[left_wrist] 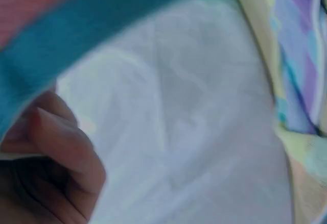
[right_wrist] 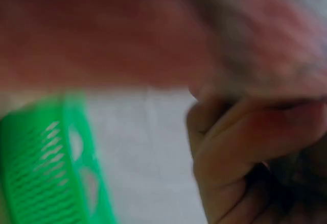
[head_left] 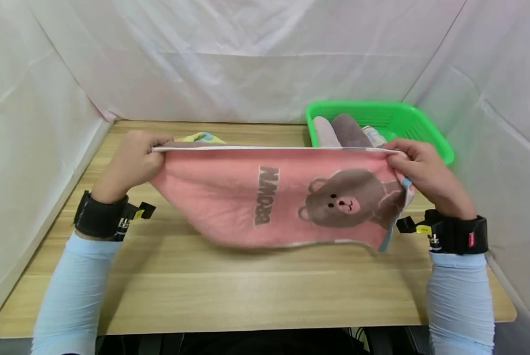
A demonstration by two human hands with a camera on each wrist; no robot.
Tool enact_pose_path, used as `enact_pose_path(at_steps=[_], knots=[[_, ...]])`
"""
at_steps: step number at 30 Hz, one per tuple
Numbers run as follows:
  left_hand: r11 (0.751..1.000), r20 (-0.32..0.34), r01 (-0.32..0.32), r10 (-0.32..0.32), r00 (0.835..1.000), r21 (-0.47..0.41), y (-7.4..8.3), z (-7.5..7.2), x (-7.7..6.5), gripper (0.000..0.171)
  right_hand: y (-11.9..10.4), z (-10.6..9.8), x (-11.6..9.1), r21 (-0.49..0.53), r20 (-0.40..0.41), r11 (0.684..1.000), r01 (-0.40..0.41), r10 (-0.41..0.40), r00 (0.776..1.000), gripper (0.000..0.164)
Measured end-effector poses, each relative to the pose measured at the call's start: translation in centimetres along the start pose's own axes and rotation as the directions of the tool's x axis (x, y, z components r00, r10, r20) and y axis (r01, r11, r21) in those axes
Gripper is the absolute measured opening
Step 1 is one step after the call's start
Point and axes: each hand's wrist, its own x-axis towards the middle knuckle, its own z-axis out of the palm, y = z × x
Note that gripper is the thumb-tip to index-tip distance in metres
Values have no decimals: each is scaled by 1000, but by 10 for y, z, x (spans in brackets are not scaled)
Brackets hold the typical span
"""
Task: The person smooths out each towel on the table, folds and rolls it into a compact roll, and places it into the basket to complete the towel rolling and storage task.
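A pink towel (head_left: 220, 197) with a brown bear and the word BROWN on it hangs between both hands, its top edge pulled straight above the table. My left hand (head_left: 137, 160) grips the upper left corner, and my right hand (head_left: 425, 167) pinches the upper right one. The lower edge sags in a curve. In the left wrist view, curled fingers (left_wrist: 69, 147) show below a blue border of the cloth. The right wrist view has bent fingers (right_wrist: 245, 147) under the blurred pink cloth.
A green plastic basket (head_left: 429, 133) stands at the back right, with rolled grey and pale cloths (head_left: 351, 130) inside. Behind the towel, a yellow and blue patterned cloth (head_left: 203, 137) lies on the wooden table (head_left: 265, 296). White sheeting (head_left: 247, 59) walls the table's back and sides.
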Motion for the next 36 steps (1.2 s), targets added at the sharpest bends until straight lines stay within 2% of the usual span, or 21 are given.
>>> enact_pose_path(at_steps=[3, 6, 9, 12, 14, 17, 20, 24, 27, 31, 33, 36], knots=[[995, 136, 51, -62, 989, 85, -16, 21, 11, 28, 21, 8, 9, -104, 113, 994, -18, 30, 993, 22], [988, 271, 62, -99, 958, 142, -37, 50, 15, 25, 51, 26, 19, -245, 178, 969, 14, 31, 984, 25], [985, 360, 70, -122, 925, 156, -54, 73, 13, 22, 74, 42, 25, -336, 193, 941, 35, 32, 981, 24], [986, 414, 91, -143, 899, 142, -63, 84, 8, 24, 87, 48, 28, -386, 155, 922, 29, 34, 987, 23], [985, 430, 108, -156, 889, 134, -66, 86, 5, 27, 91, 48, 29, -403, 126, 915, 12, 42, 991, 23], [981, 453, 141, -187, 872, 135, -68, 87, 1, 26, 96, 46, 31, -400, 101, 916, -31, 78, 992, 27], [977, 462, 156, -205, 863, 143, -69, 89, -1, 20, 100, 44, 32, -372, 75, 925, -76, 111, 991, 31], [979, 445, 159, -200, 873, 129, -72, 91, -4, 12, 104, 46, 32, -260, 52, 957, -126, 144, 988, 34], [987, 420, 149, -163, 893, 67, -73, 92, -7, 19, 108, 49, 32, -185, 28, 975, -120, 127, 992, 31], [989, 395, 146, -146, 907, 32, -74, 88, -9, 27, 113, 50, 33, -263, -63, 963, -53, 38, 997, 22], [987, 395, 149, -159, 905, 56, -75, 86, -9, 31, 115, 50, 32, -307, -112, 950, -47, 13, 994, 18], [985, 395, 157, -175, 902, 76, -75, 84, -9, 32, 114, 51, 29, -312, -145, 949, -40, -6, 989, 17]])
